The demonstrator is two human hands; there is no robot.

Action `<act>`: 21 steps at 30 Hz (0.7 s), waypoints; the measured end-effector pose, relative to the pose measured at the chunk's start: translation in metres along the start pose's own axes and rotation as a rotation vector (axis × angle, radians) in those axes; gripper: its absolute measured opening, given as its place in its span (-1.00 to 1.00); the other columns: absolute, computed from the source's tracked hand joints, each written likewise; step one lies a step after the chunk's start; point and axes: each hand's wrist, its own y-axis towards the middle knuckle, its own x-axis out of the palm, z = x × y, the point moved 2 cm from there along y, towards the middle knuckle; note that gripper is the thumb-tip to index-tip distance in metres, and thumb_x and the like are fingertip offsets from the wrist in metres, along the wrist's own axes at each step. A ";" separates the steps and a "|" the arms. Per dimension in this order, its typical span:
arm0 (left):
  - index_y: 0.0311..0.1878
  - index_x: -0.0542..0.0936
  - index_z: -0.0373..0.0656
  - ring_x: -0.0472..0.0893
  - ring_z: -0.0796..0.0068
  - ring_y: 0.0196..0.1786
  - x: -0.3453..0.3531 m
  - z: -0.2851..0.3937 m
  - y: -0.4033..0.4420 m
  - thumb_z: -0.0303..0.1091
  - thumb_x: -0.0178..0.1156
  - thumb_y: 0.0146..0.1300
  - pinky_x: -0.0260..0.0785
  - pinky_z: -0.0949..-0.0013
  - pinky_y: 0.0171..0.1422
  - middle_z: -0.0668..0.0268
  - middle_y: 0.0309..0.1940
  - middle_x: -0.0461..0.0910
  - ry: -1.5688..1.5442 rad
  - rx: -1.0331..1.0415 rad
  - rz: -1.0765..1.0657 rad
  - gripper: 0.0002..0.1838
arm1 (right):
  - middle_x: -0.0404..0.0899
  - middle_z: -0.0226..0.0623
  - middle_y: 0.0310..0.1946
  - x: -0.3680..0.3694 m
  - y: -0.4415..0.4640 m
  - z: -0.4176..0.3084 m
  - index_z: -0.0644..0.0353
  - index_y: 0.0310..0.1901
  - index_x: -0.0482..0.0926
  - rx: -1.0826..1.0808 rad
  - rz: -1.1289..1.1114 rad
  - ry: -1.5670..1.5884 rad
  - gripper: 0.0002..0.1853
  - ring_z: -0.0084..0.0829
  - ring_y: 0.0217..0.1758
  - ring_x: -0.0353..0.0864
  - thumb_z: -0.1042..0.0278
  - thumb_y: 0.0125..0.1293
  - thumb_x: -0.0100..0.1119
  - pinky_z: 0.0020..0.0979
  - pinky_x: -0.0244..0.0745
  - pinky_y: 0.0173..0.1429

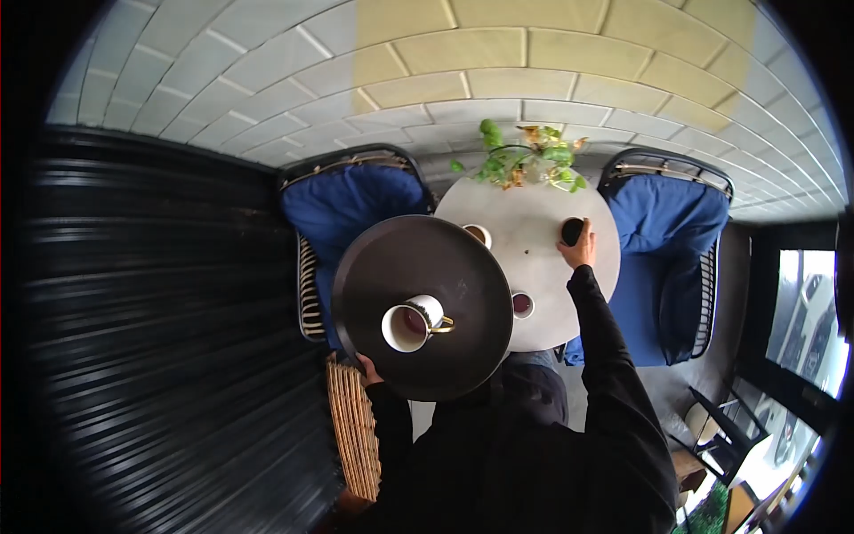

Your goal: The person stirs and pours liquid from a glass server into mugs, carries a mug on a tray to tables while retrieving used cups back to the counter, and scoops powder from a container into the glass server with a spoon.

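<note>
Brick-patterned wall [498,44], pale round table [560,294]; left hand [368,370] gripping dark round tray [391,262], right hand [582,253] clasping dark cup [571,231].

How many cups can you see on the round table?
3: a dark cup at the right hand, a light cup partly behind the tray's upper right edge, and a white-rimmed cup below that. The tray may hide others.
</note>
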 end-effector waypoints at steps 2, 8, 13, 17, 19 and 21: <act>0.04 0.56 -0.46 0.66 0.20 -0.05 -0.019 -0.015 -0.009 0.18 0.19 0.30 0.52 0.30 0.04 0.01 -0.05 0.65 -0.022 -0.032 0.054 -0.29 | 0.39 0.05 0.06 -0.001 -0.002 -0.013 0.03 0.40 0.04 0.104 -0.023 -0.061 0.11 0.03 0.10 0.54 0.23 -0.19 0.56 -0.08 0.54 0.10; 0.06 0.55 -0.44 0.65 0.18 -0.03 -0.047 -0.053 -0.043 0.18 0.18 0.31 0.52 0.29 0.05 0.01 -0.03 0.64 -0.086 -0.134 0.122 -0.29 | 0.41 0.05 0.01 0.012 -0.021 -0.037 0.05 0.32 0.08 0.012 -0.076 -0.071 0.03 0.09 0.03 0.55 0.19 -0.19 0.55 0.00 0.55 0.01; 0.08 0.54 -0.43 0.65 0.17 -0.02 -0.051 -0.070 -0.059 0.17 0.18 0.31 0.52 0.29 0.05 0.01 -0.01 0.63 -0.114 -0.172 0.137 -0.29 | 0.40 0.12 0.02 0.033 -0.043 -0.051 0.10 0.33 0.04 -0.158 -0.160 -0.063 0.06 0.12 0.01 0.55 0.13 -0.18 0.56 0.00 0.54 -0.01; 0.10 0.53 -0.43 0.65 0.16 -0.02 -0.049 -0.077 -0.065 0.17 0.17 0.32 0.52 0.28 0.06 0.01 0.00 0.62 -0.128 -0.185 0.129 -0.29 | 0.36 0.14 0.08 0.050 -0.053 -0.052 0.17 0.40 -0.03 -0.199 -0.198 -0.051 0.14 0.13 0.02 0.55 0.13 -0.15 0.55 -0.01 0.54 0.01; 0.11 0.52 -0.42 0.64 0.16 -0.01 -0.045 -0.079 -0.067 0.17 0.17 0.32 0.52 0.28 0.06 0.01 0.01 0.62 -0.125 -0.190 0.111 -0.29 | 0.33 0.17 0.10 0.049 -0.058 -0.052 0.18 0.43 -0.06 -0.220 -0.183 -0.059 0.17 0.13 0.04 0.54 0.14 -0.14 0.55 -0.02 0.53 0.03; 0.11 0.52 -0.42 0.64 0.16 -0.01 -0.041 -0.078 -0.067 0.17 0.17 0.32 0.52 0.28 0.07 0.01 0.02 0.61 -0.125 -0.190 0.089 -0.29 | 0.25 0.27 0.17 0.042 -0.057 -0.055 0.19 0.47 -0.09 -0.240 -0.240 -0.010 0.18 0.16 0.09 0.49 0.18 -0.09 0.54 -0.06 0.49 0.12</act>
